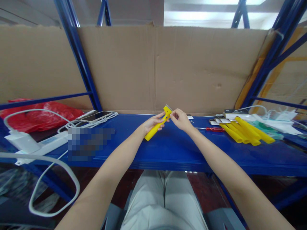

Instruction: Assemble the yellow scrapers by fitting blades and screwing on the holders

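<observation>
A yellow scraper point(153, 131) with a broad head and a thin metallic edge is in my left hand point(155, 122), its fingers wrapped round the neck. The handle slants down to the left, and the head points up and away from me. My right hand point(178, 117) is closed in a pinch beside the right side of the head; whatever its fingertips hold is too small to make out. A screwdriver with a red handle point(215, 129) lies on the blue table to the right of this hand.
Several more yellow scrapers point(247, 132) lie at the right. On the left are a white power strip point(50, 145) with cables, a phone point(96, 117) and a red plastic bag point(45, 113). A cardboard wall point(153, 70) and blue posts point(81, 60) stand behind the blue table point(168, 155).
</observation>
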Demonstrator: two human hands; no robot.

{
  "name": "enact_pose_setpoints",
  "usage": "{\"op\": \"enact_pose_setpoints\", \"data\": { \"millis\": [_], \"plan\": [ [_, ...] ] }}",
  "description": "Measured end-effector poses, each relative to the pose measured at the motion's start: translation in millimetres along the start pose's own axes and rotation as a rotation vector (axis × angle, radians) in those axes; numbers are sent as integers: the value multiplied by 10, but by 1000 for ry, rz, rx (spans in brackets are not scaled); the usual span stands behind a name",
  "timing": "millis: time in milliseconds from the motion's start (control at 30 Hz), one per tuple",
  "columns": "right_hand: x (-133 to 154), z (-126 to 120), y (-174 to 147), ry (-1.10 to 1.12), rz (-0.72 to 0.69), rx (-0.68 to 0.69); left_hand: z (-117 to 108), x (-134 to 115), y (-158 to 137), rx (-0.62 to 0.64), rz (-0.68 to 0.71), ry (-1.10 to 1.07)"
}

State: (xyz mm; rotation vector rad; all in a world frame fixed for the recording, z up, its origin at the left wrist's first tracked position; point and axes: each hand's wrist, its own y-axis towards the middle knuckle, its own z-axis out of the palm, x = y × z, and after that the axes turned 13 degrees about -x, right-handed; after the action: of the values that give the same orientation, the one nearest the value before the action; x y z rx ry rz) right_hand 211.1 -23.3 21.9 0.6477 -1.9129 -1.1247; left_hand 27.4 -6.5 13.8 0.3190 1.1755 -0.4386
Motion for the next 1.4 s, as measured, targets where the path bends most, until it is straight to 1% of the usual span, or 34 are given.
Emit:
{"op": "enact_pose_setpoints", "data": {
  "millis": [200, 400, 567, 700, 1033, 1400],
  "plan": [
    [106, 6, 20, 84, 38, -13, -180, -51, -28, 97, 7, -31],
    [215, 1, -11, 85, -5, 26, -263, -43, -10, 141, 15, -13],
    [230, 24, -13, 82, -1, 18, -275, -32, 2, 166, 25, -3],
    [236, 38, -8, 88, 19, 12, -269, -28, 1, 161, 38, 8],
    [230, 39, -10, 69, 16, 4, -242, -29, 6, 175, 59, 11],
    [239, 33, 19, 77, 133, 17, -242, -28, 18, 209, 24, 47]
  ]
}}
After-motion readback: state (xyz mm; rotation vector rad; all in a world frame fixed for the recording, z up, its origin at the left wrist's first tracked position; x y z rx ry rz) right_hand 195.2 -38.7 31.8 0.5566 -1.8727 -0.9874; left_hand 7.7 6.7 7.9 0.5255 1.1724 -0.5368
